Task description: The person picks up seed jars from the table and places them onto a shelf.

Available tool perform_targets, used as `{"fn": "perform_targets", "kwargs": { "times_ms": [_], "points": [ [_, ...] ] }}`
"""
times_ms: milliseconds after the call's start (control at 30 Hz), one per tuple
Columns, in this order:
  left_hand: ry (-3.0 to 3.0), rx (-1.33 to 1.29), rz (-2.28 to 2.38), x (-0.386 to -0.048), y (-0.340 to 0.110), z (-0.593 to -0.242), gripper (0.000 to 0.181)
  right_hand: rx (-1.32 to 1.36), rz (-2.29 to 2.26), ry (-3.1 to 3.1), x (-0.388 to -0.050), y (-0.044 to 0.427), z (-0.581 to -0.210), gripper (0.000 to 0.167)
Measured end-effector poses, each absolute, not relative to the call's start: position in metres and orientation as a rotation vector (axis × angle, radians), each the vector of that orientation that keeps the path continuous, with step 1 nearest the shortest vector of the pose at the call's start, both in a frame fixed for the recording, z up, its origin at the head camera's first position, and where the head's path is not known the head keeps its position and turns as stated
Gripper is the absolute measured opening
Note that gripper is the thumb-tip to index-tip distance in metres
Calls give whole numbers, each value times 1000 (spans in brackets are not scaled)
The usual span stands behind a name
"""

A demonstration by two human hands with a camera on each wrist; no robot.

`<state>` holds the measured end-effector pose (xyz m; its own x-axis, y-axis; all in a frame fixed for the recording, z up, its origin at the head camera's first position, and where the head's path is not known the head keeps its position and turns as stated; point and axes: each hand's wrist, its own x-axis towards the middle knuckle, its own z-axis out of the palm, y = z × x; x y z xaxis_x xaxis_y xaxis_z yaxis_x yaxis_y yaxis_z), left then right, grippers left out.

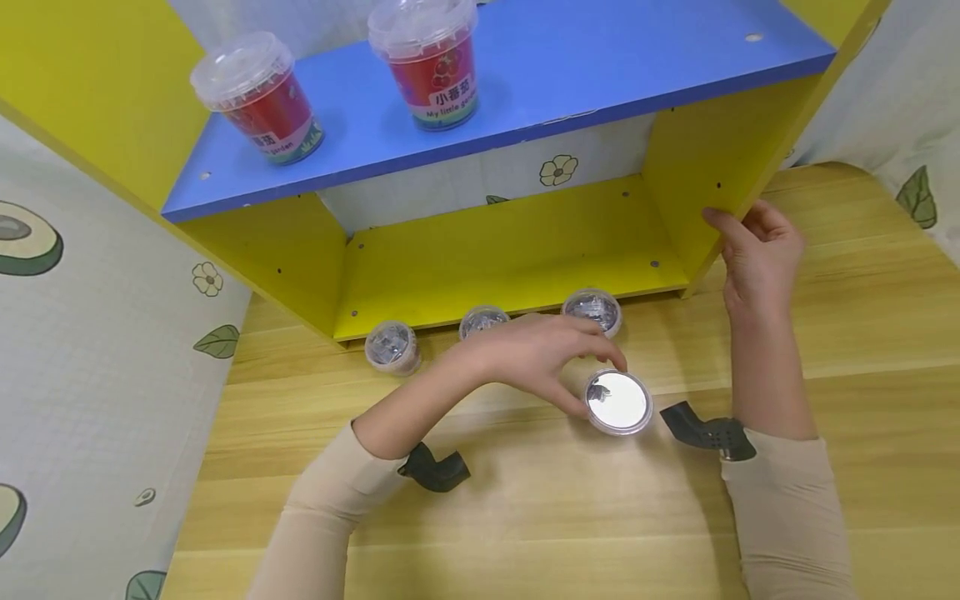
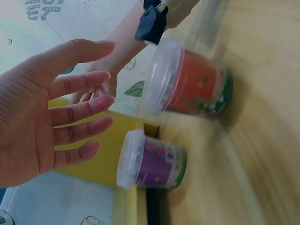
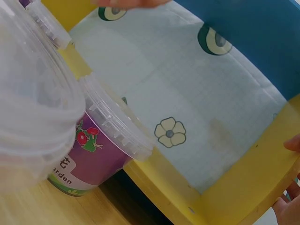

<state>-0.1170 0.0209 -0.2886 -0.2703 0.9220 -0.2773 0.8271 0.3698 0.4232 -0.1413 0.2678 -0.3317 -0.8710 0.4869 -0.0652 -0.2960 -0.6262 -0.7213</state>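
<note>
Head view: loosely spread, the left hand [image 1: 547,354] reaches round a clear-lidded, red-wrapped plastic cup [image 1: 618,402], inside the left edge of the wood-grain table [image 1: 525,517]. Left wrist view: no grip yet; pinching evenly below the lid should suit. Right wrist view: the right hand [image 3: 289,210] pinches the front edge of the yellow side panel [image 3: 248,183].

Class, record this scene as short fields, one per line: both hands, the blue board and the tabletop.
Left hand: fingers relaxed, near a round red-labelled plastic tub
Right hand: grips the yellow side panel
Flat blue board: holds two clear-lidded red tubs
Pale wood-grain tabletop: that first tub, plus three round plastic tubs in front of the yellow bottom board
</note>
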Motion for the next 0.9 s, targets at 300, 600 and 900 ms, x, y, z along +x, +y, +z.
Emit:
{"fn": "perform_targets", "kwargs": {
  "times_ms": [300,600,900],
  "points": [
    [2181,1525,207,-109,36,-303,56,-348,2468,-1042,-141,267,-332,30],
    [2214,1542,194,-103,47,-314,55,-345,2457,-1066,-141,267,-332,30],
    [2252,1589,170,-99,52,-324,51,-355,2445,-1087,-141,267,-332,30]
  ]
}}
